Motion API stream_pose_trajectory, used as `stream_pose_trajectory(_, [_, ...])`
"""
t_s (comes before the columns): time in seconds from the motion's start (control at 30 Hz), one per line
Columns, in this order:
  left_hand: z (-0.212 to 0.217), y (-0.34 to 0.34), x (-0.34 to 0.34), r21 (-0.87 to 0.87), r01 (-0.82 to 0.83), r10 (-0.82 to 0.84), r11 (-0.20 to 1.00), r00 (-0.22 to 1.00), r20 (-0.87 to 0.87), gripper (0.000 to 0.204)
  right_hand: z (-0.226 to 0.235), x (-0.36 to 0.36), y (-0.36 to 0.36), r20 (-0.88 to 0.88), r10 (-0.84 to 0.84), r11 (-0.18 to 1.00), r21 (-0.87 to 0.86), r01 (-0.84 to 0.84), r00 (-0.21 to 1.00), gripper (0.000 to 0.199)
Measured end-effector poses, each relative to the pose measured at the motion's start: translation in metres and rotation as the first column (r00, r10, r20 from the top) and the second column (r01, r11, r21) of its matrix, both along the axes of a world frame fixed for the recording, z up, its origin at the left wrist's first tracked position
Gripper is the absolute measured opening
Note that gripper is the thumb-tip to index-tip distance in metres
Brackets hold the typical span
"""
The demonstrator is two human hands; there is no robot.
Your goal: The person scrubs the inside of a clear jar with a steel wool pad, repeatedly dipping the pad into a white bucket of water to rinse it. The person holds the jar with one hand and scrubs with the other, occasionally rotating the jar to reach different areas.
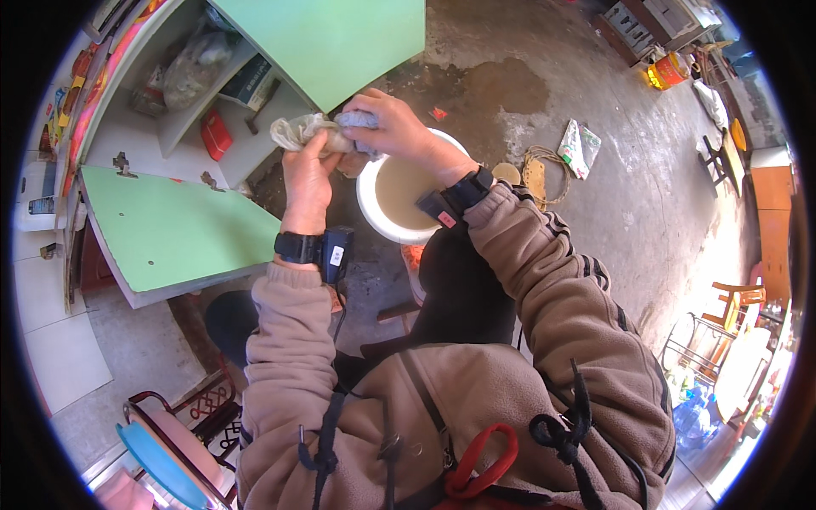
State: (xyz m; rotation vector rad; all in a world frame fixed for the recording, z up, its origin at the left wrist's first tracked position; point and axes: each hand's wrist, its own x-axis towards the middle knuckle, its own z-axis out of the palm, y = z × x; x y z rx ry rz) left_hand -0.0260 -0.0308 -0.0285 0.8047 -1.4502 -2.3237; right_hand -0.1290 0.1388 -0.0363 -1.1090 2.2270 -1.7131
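Both my hands grip one wet, twisted cloth, pale beige at its left end and grey-blue at its right. My left hand closes on the beige end. My right hand closes on the grey-blue part. The cloth hangs just above the far rim of a white bucket holding murky brownish water. A black band with a small device sits on each wrist. My brown jacket sleeves come up from the lower edge.
A green cabinet with two open doors stands at left, its shelves holding a bag, a red item and a box. On the wet concrete floor lie a coiled rope and a printed packet. A red metal chair is lower left.
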Motion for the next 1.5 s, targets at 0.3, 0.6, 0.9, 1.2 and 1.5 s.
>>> stream_pose_trajectory(0.3, [-0.011,-0.017,-0.005,0.186,-0.078,0.087,0.979,0.995,-0.041,0.026,0.011,0.016,-0.001,-0.209,0.004,0.985,-0.170,-0.040,0.978,0.033])
stream_pose_trajectory(0.6, [-0.003,-0.025,0.000,0.378,-0.087,0.155,0.922,0.976,-0.153,0.022,-0.002,-0.003,0.010,0.518,-0.021,0.995,-0.070,0.067,0.855,0.040])
stream_pose_trajectory(0.9, [0.012,-0.017,-0.001,0.495,-0.066,0.211,0.866,0.947,-0.243,0.021,0.014,0.001,0.009,0.838,0.328,0.926,-0.377,0.027,0.435,0.048])
stream_pose_trajectory(1.2, [0.000,-0.018,0.010,0.248,0.030,-0.014,0.968,0.998,-0.069,0.033,0.006,-0.004,0.004,0.841,0.294,0.930,-0.362,0.067,0.455,0.041])
stream_pose_trajectory(1.5, [-0.042,-0.032,0.014,0.433,0.074,-0.034,0.898,0.994,-0.100,0.029,0.010,-0.003,0.003,0.775,0.479,0.761,-0.601,0.245,0.413,0.034])
